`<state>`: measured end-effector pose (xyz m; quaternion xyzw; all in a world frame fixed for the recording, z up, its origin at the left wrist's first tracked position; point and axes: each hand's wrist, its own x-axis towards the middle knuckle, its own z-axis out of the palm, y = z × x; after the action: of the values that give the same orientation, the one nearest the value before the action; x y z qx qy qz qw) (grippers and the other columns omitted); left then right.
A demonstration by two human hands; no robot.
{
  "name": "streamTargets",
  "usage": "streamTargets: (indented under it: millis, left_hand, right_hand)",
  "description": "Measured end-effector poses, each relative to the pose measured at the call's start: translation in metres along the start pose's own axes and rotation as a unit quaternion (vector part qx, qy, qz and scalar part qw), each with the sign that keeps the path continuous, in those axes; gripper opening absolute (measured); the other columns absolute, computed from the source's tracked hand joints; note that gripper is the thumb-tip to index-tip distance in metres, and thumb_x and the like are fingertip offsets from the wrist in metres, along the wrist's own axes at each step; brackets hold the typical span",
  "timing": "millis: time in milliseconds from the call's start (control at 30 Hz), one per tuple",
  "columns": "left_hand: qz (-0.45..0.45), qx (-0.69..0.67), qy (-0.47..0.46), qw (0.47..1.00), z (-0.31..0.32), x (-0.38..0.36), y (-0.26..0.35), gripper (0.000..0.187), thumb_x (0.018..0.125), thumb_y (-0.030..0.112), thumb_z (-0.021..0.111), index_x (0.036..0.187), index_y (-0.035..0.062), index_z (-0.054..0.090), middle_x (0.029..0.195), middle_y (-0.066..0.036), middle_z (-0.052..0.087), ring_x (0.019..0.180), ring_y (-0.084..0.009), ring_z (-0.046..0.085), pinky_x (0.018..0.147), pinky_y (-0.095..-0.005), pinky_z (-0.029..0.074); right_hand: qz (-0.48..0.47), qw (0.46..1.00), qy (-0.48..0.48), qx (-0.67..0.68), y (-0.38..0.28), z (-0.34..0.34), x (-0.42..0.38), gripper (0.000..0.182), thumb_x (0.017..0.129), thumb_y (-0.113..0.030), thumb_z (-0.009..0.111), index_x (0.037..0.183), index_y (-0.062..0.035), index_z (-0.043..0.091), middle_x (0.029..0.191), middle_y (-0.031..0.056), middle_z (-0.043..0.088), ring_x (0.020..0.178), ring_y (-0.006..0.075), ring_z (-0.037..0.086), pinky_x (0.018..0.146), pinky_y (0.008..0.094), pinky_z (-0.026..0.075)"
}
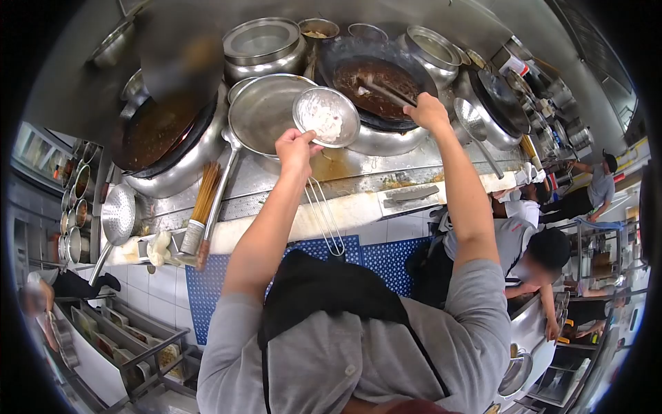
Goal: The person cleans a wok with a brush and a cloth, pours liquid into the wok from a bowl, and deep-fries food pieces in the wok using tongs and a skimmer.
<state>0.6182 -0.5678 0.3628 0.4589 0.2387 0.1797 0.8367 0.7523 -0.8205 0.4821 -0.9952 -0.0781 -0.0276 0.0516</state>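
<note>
My left hand [296, 148] grips the rim of a small metal bowl [348, 109], which tilts toward me with white, wet-looking pieces [323, 121] inside. Metal tongs [389, 91] are in my closed right hand [429, 112], their tips reaching over a wok [338, 55] of dark brown liquid [376, 72]. A pale piece [363, 90] shows at the tips of the tongs. Under and behind the small bowl sits a wide metal strainer [252, 114], its long wire handle [324, 217] sticking out over the counter's front edge.
Another wok [165, 131] of brown liquid stands at the left, a third wok [496, 103] at the right. A bamboo brush [202, 200], a ladle [224, 176] and perforated skimmers [118, 214] lie along the counter [372, 183]. Co-workers [531, 259] are behind me on the right.
</note>
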Motion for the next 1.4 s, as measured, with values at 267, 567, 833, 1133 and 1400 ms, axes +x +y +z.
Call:
streamTargets:
  millis: [267,567,833,1133,1400]
  left_hand:
    - [0.005,-0.057,0.014,0.998,-0.004,-0.005,0.006,0.027,0.084,-0.006,0.064,0.067,0.0062,0.047,0.077,-0.008,0.061,0.065,-0.0175,0.063,0.056,-0.0304,0.061]
    - [0.103,0.066,-0.06,0.991,-0.017,0.001,0.018,0.027,0.085,-0.001,0.068,0.068,0.0077,0.049,0.078,-0.003,0.06,0.065,-0.012,0.06,0.058,-0.0274,0.059]
    - [0.084,0.084,-0.056,0.991,-0.015,0.008,0.029,0.026,0.085,-0.003,0.067,0.068,0.0069,0.049,0.078,-0.005,0.062,0.066,-0.0133,0.062,0.06,-0.0287,0.06]
    - [0.011,0.078,-0.018,0.997,0.001,0.021,0.029,0.025,0.083,-0.006,0.065,0.067,0.0077,0.051,0.075,-0.005,0.061,0.067,-0.0172,0.065,0.058,-0.0314,0.06]
    - [-0.002,0.078,-0.007,0.997,0.024,0.029,0.018,0.03,0.078,-0.006,0.067,0.061,0.0071,0.046,0.064,-0.003,0.055,0.052,-0.0128,0.055,0.047,-0.0292,0.056]
  right_hand:
    - [-0.03,0.999,0.025,-0.028,-0.001,-0.026,-0.006,0.04,0.088,-0.038,0.066,0.108,-0.0027,0.068,0.107,0.0232,0.068,0.103,0.039,0.065,0.089,0.047,0.051]
    - [-0.269,0.944,0.147,-0.125,-0.052,-0.103,-0.116,0.024,0.079,-0.021,0.075,0.093,-0.0041,0.067,0.091,0.0145,0.068,0.086,0.0333,0.068,0.074,0.0446,0.054]
    - [-0.26,0.939,0.183,-0.128,-0.053,-0.11,-0.127,0.019,0.078,-0.02,0.074,0.086,-0.0056,0.066,0.085,0.0121,0.066,0.078,0.0327,0.068,0.066,0.0444,0.053]
    - [-0.215,0.958,0.187,-0.036,-0.023,-0.087,-0.114,0.02,0.079,-0.022,0.074,0.09,-0.0059,0.068,0.084,0.0137,0.068,0.077,0.0357,0.067,0.068,0.0461,0.053]
    - [-0.236,0.943,0.222,-0.08,-0.025,-0.104,-0.108,0.021,0.078,-0.022,0.074,0.091,-0.0066,0.069,0.082,0.0138,0.067,0.076,0.0345,0.068,0.066,0.0451,0.053]
